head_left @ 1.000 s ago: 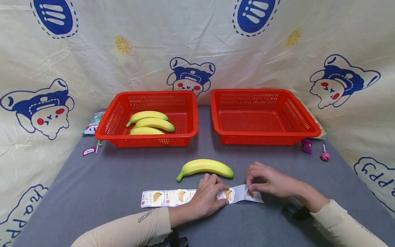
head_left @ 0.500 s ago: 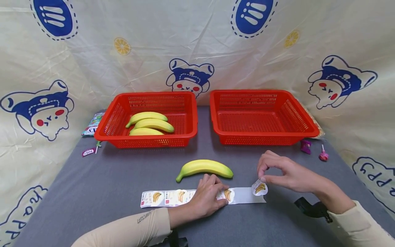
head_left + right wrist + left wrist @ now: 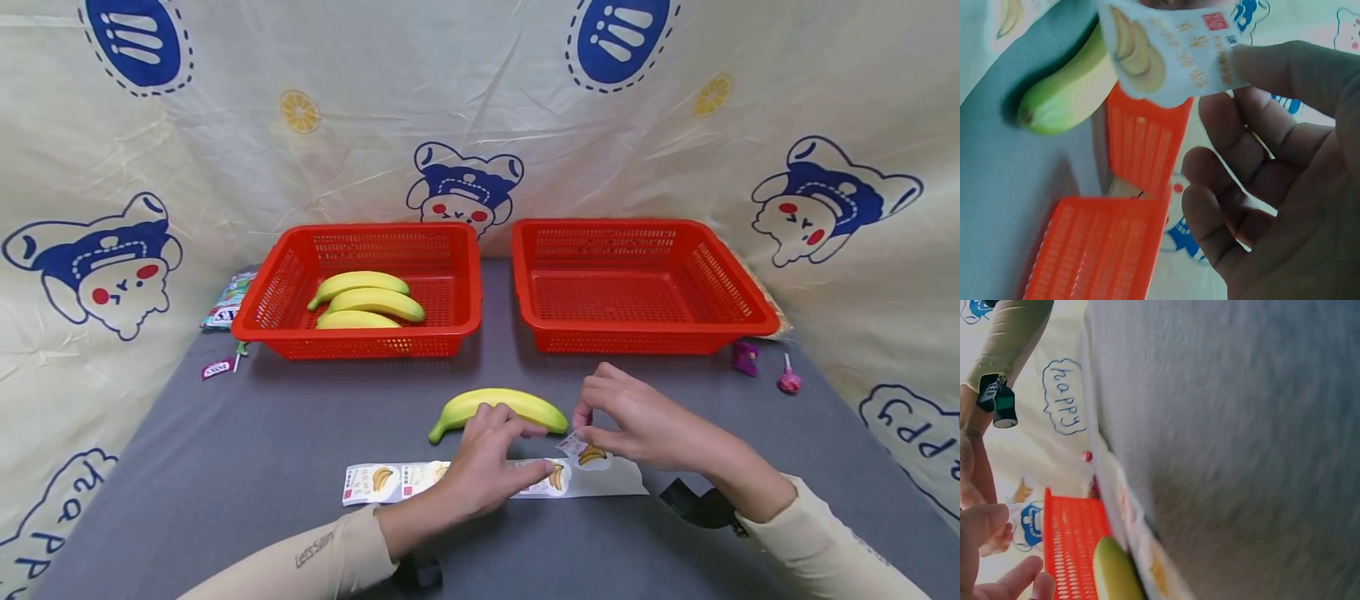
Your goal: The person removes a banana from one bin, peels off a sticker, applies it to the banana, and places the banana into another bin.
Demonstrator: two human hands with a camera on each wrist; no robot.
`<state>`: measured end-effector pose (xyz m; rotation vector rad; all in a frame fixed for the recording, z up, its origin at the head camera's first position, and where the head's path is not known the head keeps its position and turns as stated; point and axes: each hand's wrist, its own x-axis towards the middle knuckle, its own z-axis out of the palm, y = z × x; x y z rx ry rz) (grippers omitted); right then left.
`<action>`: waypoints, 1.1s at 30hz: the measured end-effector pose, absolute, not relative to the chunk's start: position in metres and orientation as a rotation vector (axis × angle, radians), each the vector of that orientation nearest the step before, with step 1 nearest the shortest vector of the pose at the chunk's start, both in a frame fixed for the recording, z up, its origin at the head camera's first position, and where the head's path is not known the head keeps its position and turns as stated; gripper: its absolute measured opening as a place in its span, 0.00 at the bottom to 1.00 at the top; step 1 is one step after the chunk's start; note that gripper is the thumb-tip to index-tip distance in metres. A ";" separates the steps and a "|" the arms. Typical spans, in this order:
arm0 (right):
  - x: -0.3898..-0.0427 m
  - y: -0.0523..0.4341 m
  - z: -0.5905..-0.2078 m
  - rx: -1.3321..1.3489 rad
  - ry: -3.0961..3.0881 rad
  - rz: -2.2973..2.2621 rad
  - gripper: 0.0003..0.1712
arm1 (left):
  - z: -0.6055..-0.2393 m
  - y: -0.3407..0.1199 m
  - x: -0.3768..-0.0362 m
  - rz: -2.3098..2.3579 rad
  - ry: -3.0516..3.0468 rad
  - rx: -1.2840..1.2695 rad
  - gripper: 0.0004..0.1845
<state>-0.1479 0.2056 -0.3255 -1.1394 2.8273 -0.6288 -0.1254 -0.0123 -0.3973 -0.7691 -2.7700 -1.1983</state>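
1. Right hand (image 3: 645,421): thumb and fingertips pinch a white, scalloped paper sticker (image 3: 1179,56), slightly curled, with printed bananas, orange lettering and a red square. Half a second ago it was over the strip's right end; now it is farther left, close to the banana's tip.
2. Left hand (image 3: 487,462): fingers spread, holding nothing; earlier they pressed the strip, now they are raised. Thumb contact: cannot tell.
3. Long, flat, glossy white sticker strip (image 3: 618,481): lies parallel to the worktop's front edge, its right end bare backing.
4. Smooth yellow banana (image 3: 513,400), green-tipped, gently curved: unmoved mid-worktop, just beyond the strip.
5. Two red perforated plastic baskets, along the worktop's far edge: left basket (image 3: 375,344) holds three bananas (image 3: 375,302); right basket (image 3: 645,340) stands beside it, a gap between.
6. Worktop (image 3: 300,433): matte grey cloth. Behind: creased cream sheet (image 3: 337,183), blue cartoon prints.
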 end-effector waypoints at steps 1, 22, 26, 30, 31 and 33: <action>-0.148 0.201 -0.326 -1.159 2.838 -0.602 0.10 | -0.395 -0.013 -0.126 -1.182 -2.765 -0.770 0.20; -0.144 0.163 -0.326 -1.278 2.992 -0.324 0.10 | -0.385 -0.021 -0.129 -0.798 -2.521 -0.806 0.04; -0.142 0.162 -0.327 -1.230 3.007 -0.391 0.11 | -0.386 -0.025 -0.130 -0.905 -2.497 -0.773 0.04; -0.143 0.161 -0.329 -1.195 3.026 -0.513 0.21 | -0.384 -0.032 -0.134 -1.036 -2.515 -0.695 0.04; -0.143 0.161 -0.330 -1.182 3.036 -0.561 0.24 | -0.384 -0.034 -0.136 -1.086 -2.520 -0.665 0.04; -0.144 0.162 -0.332 -1.160 3.065 -0.664 0.28 | -0.383 -0.037 -0.138 -1.204 -2.515 -0.592 0.04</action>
